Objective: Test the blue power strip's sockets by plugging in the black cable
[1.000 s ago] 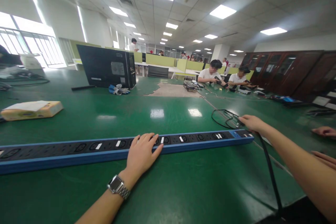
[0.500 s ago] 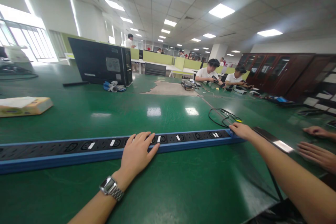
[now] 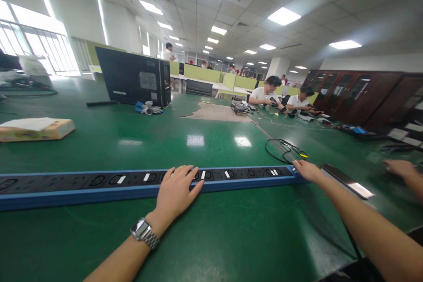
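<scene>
A long blue power strip [image 3: 139, 189] with a black socket face and small white labels lies across the green table in front of me. My left hand [image 3: 176, 187] rests over its middle, fingers spread on the sockets and thumb on the near blue side. At the strip's right end, my right hand [image 3: 306, 170] has its fingers closed around the end; the fingertips are partly hidden. Just beyond that hand a black cable [image 3: 286, 150] with a yellow tag lies in loops.
A dark flat metal-edged device [image 3: 346, 180] lies right of the strip, near another person's hand [image 3: 399, 168]. Further back are a black computer case [image 3: 132, 77], gloves [image 3: 148, 108] and a tissue pack [image 3: 39, 129]. Two people [image 3: 267, 92] sit working across the table.
The view has turned slightly left. Both my hands stay in place on the strip. The other person's hands at right have shifted, and only one is clearly visible now.
</scene>
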Motion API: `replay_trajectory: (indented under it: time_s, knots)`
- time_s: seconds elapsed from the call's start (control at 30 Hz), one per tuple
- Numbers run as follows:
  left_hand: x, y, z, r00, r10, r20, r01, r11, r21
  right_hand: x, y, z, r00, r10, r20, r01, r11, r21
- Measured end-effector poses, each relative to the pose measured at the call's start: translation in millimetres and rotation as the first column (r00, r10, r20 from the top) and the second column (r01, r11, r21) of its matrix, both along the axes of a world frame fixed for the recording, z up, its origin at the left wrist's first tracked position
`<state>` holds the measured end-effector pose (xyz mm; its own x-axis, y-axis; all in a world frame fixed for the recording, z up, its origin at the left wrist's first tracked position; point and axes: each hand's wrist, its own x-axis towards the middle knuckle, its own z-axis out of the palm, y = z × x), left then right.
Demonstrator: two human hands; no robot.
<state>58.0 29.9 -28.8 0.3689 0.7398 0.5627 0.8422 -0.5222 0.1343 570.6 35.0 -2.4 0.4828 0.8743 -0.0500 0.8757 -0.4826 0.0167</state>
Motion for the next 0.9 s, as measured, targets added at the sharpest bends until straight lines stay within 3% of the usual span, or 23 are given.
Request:
replay_trajectory:
  time_s: [0.9]
  knots:
    - [-0.7,-1.4,0.1,1.0,0.023,-0.009,-0.023,1.0,-0.013,-16.9,2.6,-12.4,0.995,-0.096,0.007,0.096,0.995,0.024]
